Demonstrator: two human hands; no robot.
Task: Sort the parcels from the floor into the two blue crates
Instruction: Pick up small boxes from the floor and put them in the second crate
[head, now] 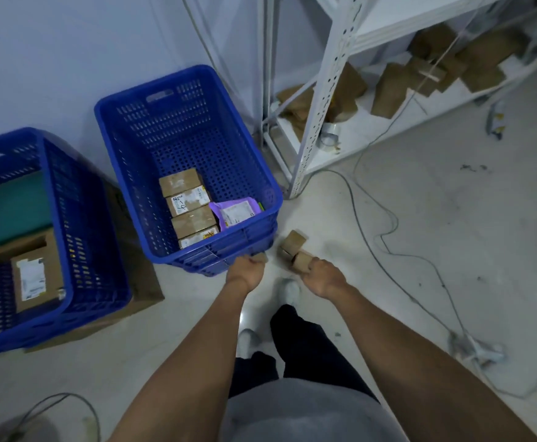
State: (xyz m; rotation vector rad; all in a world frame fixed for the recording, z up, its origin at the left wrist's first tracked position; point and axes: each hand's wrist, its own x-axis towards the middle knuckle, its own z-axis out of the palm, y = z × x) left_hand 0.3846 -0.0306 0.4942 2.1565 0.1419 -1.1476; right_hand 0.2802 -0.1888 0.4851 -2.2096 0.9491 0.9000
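Two blue crates stand by the wall. The right crate (262, 173) holds several small brown parcels (189, 208) and a purple mailer (236, 213). The left crate (79, 224) holds a cardboard box (34, 279) and a teal item. My left hand (248, 271) is closed on a small brown parcel (260, 257) next to the right crate's front corner. My right hand (322, 277) grips a small brown parcel (302, 261), which touches another brown parcel (293, 242) just beyond it.
A white metal shelf rack (321, 100) stands to the right with brown parcels (420, 71) and a tape roll (329, 135) on its low shelf. Cables (385, 240) run across the pale floor. Flat cardboard (142, 282) lies under the left crate. My legs and shoes are below.
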